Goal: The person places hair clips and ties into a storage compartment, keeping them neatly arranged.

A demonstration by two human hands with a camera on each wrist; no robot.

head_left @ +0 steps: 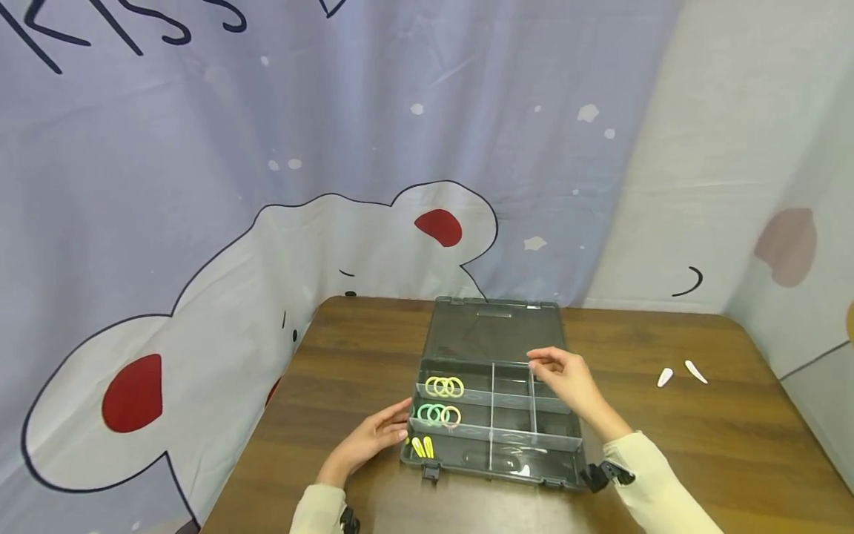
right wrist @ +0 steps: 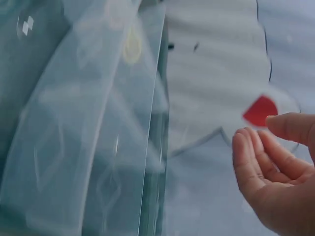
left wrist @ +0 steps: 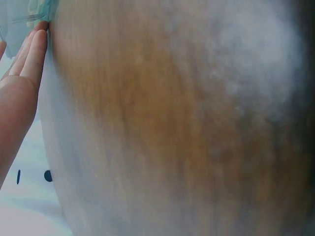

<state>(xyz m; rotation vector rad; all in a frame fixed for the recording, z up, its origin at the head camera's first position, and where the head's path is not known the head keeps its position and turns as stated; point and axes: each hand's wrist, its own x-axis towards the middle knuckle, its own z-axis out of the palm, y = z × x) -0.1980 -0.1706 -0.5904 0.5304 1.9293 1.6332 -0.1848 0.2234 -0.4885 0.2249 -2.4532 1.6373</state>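
An open clear-grey plastic organizer box (head_left: 460, 470) lies on the table, its lid (head_left: 497, 334) folded back toward the curtain. My left hand (head_left: 370, 443) rests at the box's left side; straight fingers reach its edge in the left wrist view. Over the box's right rear compartments hovers my right hand (head_left: 567, 380), fingers loosely bent. In the right wrist view, nothing shows between that thumb and fingertips. The left compartments hold yellow ring-shaped hair ties (head_left: 445, 386) at the rear, green and pale ones (head_left: 439, 414) in the middle, and yellow snap hair clips (head_left: 423, 447) in front.
Two white hair clips (head_left: 665, 377) lie on the brown wooden table (head_left: 667, 445), to the right of the box. Thin upright dividers (head_left: 492, 415) split the box. Behind the table hangs a printed curtain (head_left: 373, 245) with red patches.
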